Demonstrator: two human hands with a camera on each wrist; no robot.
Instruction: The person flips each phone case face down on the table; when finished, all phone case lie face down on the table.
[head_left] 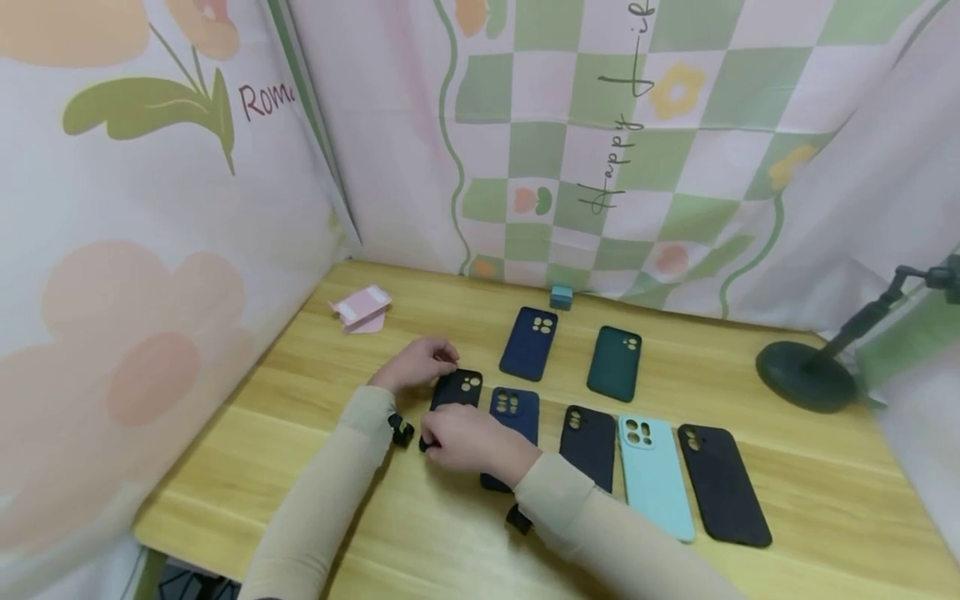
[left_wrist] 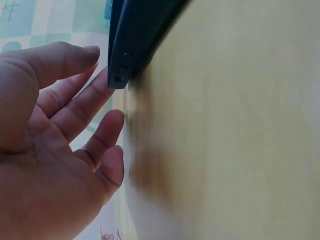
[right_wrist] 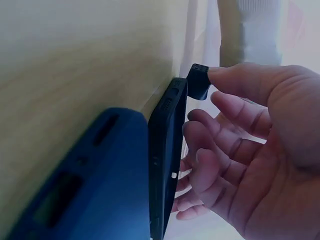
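Observation:
A black phone case (head_left: 460, 387) lies on the table between my two hands. My left hand (head_left: 417, 364) is at its upper left corner; in the left wrist view the fingers are relaxed, the fingertips close to the corner of a dark case (left_wrist: 129, 47). Whether they touch it I cannot tell. My right hand (head_left: 474, 437) is over the lower part of the black case and hides it. In the right wrist view its fingers bend loosely beside the black case (right_wrist: 159, 135) without gripping it. Just right of it lies a dark blue case (head_left: 517, 414), partly under the right wrist.
Rightward in the front row are a black case (head_left: 588, 446), a light turquoise case (head_left: 657, 483) and another black case (head_left: 723, 487). Behind lie a navy case (head_left: 527, 354) and a dark green case (head_left: 615, 364). A pink box (head_left: 363, 308), small blue block (head_left: 561, 297) and black lamp base (head_left: 806, 377) stand farther back.

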